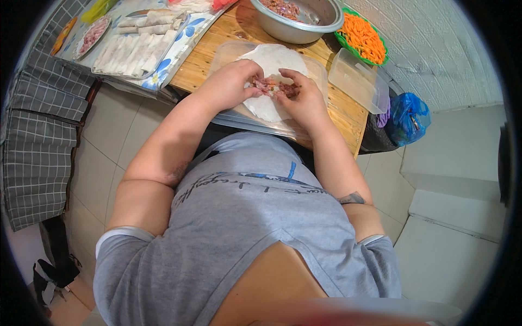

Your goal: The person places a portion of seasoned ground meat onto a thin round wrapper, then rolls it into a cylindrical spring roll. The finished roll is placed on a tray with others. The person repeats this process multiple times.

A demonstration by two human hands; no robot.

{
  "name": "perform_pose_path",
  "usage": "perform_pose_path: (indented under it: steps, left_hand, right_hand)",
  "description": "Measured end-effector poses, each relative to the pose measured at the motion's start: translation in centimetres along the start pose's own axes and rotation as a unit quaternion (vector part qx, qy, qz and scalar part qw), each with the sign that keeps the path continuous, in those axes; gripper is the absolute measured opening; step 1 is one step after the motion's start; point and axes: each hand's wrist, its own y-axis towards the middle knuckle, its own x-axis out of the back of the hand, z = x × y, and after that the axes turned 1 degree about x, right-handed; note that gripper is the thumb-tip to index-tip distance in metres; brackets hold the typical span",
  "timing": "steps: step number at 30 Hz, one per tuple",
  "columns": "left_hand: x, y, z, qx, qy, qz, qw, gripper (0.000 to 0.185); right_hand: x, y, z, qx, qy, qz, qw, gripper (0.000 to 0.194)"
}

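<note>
A strip of minced meat filling (269, 84) with orange shreds lies across a thin white round wrapper (277, 57). At the strip's left end, my left hand (240, 79) pinches the meat between thumb and fingers. My right hand (304, 95) curls around its right end, fingers bent over the filling. Beneath the wrapper is a translucent plastic lid or tray (226, 55) on the wooden table (195, 65). Behind it stands a metal basin (293, 32) holding more of the meat mixture (281, 8).
Rolled wrappers (128, 53) fill a clear tray at left on a flowered cloth (161, 71), beside a plate of meat (96, 34). To the right are a green basket (381, 63) of carrot strips (361, 34), a plastic container (359, 81) and a blue bag (410, 118).
</note>
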Motion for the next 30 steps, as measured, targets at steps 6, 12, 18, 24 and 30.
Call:
perform_pose_path:
  steps: [6, 12, 18, 24, 30]
  left_hand:
    - [-0.8, 0.6, -0.8, 0.002, 0.080, 0.038, 0.996, 0.026]
    - [-1.7, 0.7, -0.7, -0.021, 0.035, -0.017, 0.999, 0.022]
    - [-1.7, 0.7, -0.6, 0.003, 0.024, 0.004, 1.000, 0.025]
    - [-0.4, 0.4, -0.5, -0.025, 0.066, 0.029, 0.997, 0.021]
    - [0.3, -0.1, 0.2, 0.011, 0.022, -0.025, 0.999, 0.017]
  right_hand:
    - [-0.8, 1.1, 0.2, 0.058, -0.103, 0.017, 0.993, 0.030]
    - [-0.7, 0.9, -0.3, -0.018, 0.069, 0.012, 0.997, 0.024]
    - [-0.7, 0.7, -0.3, 0.010, -0.006, -0.003, 1.000, 0.018]
    - [0.6, 0.9, -0.5, -0.012, -0.036, 0.033, 0.999, 0.017]
    - [2.6, 0.5, -0.6, -0.082, -0.053, 0.043, 0.994, 0.017]
